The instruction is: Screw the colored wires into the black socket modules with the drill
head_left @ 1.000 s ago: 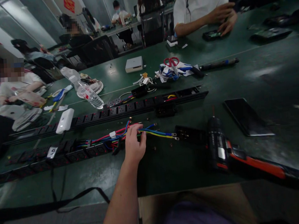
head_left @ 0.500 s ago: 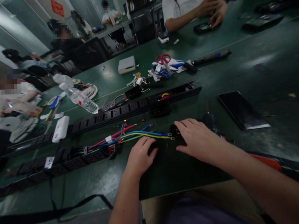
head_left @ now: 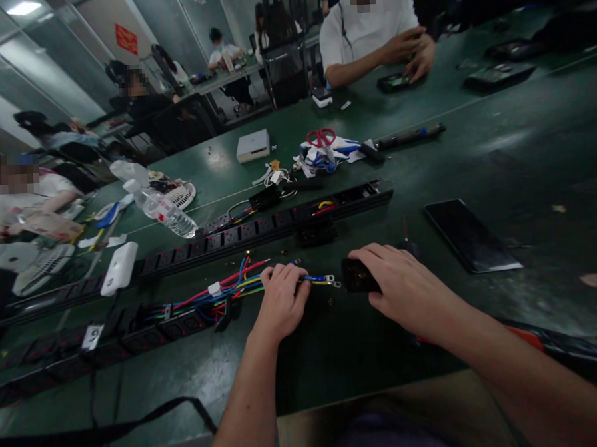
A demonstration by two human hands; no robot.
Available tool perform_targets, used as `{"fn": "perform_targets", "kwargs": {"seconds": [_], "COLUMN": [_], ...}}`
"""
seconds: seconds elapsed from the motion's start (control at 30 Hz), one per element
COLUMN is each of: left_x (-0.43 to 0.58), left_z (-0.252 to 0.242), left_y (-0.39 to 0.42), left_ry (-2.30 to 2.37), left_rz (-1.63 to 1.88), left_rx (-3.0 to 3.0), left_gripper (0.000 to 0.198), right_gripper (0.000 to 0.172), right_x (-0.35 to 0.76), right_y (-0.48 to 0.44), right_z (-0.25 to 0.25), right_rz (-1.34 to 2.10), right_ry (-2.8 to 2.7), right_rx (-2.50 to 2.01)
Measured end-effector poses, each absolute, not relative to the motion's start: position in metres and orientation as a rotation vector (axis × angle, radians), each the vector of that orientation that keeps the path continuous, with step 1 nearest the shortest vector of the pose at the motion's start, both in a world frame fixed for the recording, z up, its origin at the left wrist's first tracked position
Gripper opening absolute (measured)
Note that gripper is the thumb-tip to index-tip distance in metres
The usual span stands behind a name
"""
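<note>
My left hand (head_left: 284,297) is closed around blue and yellow wires, whose metal ring terminals (head_left: 333,281) stick out to the right of my fingers. My right hand (head_left: 396,275) grips a small black box-shaped part (head_left: 357,276) from its right side, and its left end faces the terminals across a short gap. Those wires, along with red ones (head_left: 238,271), come out of a black power strip (head_left: 144,337) lying at the left. A white tag (head_left: 214,289) sits on the bundle. Part of the black piece is hidden under my right fingers.
Behind lies a second black power strip (head_left: 259,229). A phone (head_left: 472,234) and an orange-and-black tool (head_left: 529,337) are on the right. Farther back are a water bottle (head_left: 162,210), red-handled scissors (head_left: 321,138) and a white box (head_left: 253,146). A co-worker's hands (head_left: 417,57) handle a device across the table.
My left hand has moved from beside the wires onto them and closed. More of the black piece in my right hand shows. The camera view has shifted slightly.
</note>
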State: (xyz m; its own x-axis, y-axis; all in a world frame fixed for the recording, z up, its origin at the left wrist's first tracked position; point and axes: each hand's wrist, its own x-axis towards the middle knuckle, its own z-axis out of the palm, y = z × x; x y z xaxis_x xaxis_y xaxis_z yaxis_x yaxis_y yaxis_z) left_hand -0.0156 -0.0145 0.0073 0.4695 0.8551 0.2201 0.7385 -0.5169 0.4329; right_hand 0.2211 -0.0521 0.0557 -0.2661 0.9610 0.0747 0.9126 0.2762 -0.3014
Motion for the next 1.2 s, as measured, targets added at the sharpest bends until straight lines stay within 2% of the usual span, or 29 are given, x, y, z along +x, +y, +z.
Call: {"fn": "perform_targets", "kwargs": {"seconds": [0.17, 0.67, 1.03, 1.2], "left_x": [-0.014, -0.013, -0.009, -0.024], "left_z": [0.012, 0.007, -0.001, 0.006], "left_y": [-0.016, -0.019, -0.018, -0.034], "left_ry": [1.376, 1.373, 1.434, 1.487], "left_rz": [0.632, 0.684, 0.689, 0.727], "left_rx": [2.368, 2.437, 2.501, 2.510], "left_gripper": [0.017, 0.013, 0.003, 0.010], "right_gripper": [0.064, 0.055, 0.056, 0.061], "right_x": [0.221, 0.192, 0.208, 0.210], "right_y": [-0.062, -0.054, -0.033, -0.030], "right_z": [0.060, 0.061, 0.031, 0.022], "right_rz": [0.349, 0.428, 0.565, 0.547], "right_ry": [-2.278, -2.344, -2.373, -2.372], "right_rx": [-1.640, -1.513, -1.404, -1.415]}}
